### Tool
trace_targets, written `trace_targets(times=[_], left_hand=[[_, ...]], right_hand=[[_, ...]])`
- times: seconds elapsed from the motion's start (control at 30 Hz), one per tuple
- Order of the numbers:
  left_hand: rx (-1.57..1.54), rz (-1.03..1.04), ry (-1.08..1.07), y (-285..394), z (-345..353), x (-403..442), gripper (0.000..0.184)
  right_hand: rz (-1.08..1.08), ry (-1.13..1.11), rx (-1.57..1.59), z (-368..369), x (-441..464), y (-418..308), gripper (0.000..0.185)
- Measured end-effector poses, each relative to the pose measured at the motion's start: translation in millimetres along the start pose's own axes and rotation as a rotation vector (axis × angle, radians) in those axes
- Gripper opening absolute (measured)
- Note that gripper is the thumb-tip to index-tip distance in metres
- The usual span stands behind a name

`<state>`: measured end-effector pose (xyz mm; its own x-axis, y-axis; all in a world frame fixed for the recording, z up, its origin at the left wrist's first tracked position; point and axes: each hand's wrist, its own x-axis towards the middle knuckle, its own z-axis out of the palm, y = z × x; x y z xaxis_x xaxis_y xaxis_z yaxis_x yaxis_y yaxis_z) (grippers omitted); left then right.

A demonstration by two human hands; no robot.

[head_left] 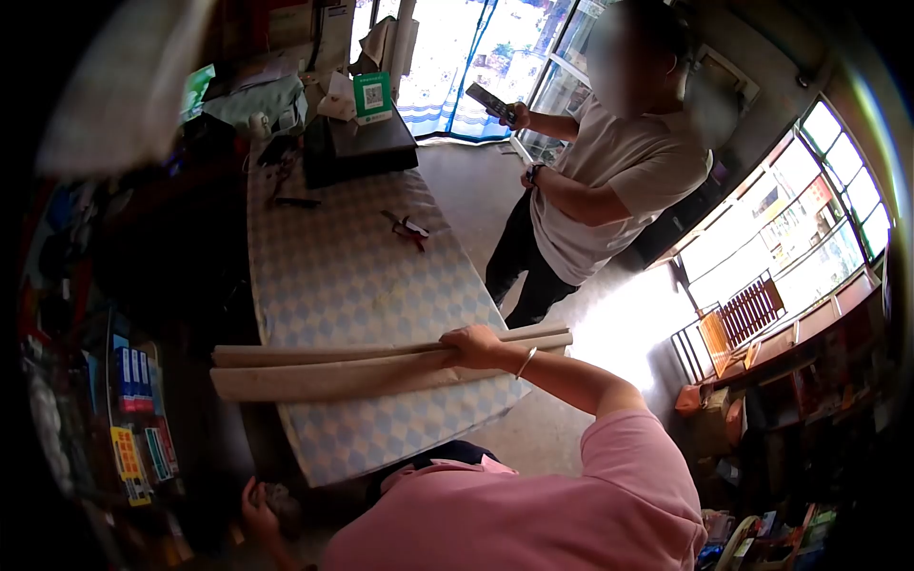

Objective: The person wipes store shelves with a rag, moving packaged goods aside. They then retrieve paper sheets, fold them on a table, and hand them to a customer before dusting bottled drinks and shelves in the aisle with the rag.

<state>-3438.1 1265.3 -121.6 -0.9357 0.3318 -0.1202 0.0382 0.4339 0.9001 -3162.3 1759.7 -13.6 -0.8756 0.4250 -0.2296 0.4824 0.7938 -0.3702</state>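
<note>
Two long beige rolls of cloth or paper lie side by side across the near part of a table with a checked cloth. My right hand, with a bracelet at the wrist, is closed on the beige rolls right of their middle. Low on the left, beside the table's near corner, my left hand hangs in shadow with curled fingers. A greyish thing shows against it, too dark to make out. Red-handled pliers or cutters rest farther up the table.
A person in a white shirt stands beyond the table's right edge, holding a phone. A black box with a green code card sits at the far end. Shelves line the left; a wooden chair stands right.
</note>
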Motion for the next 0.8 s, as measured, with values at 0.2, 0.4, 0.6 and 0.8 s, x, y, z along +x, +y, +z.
trace_targets(times=[0.2,0.4,0.6,0.8], left_hand=[[-0.084,0.085,-0.007,13.1,6.6,-8.3,0.028],[-0.13,0.092,-0.052,26.6,5.7,-23.0,0.028],[0.034,0.213,-0.106,34.2,7.5,-38.7,0.028],[-0.003,0.241,-0.086,-11.4,10.4,-32.2,0.028]], right_hand=[[-0.016,0.316,0.007,-2.8,-35.2,-1.6,0.033],[0.167,0.596,0.083,-28.1,-60.0,1.4,0.026],[0.582,0.772,0.119,-28.8,-107.4,12.1,0.023],[0.758,0.795,0.06,-16.1,-168.8,44.9,0.025]])
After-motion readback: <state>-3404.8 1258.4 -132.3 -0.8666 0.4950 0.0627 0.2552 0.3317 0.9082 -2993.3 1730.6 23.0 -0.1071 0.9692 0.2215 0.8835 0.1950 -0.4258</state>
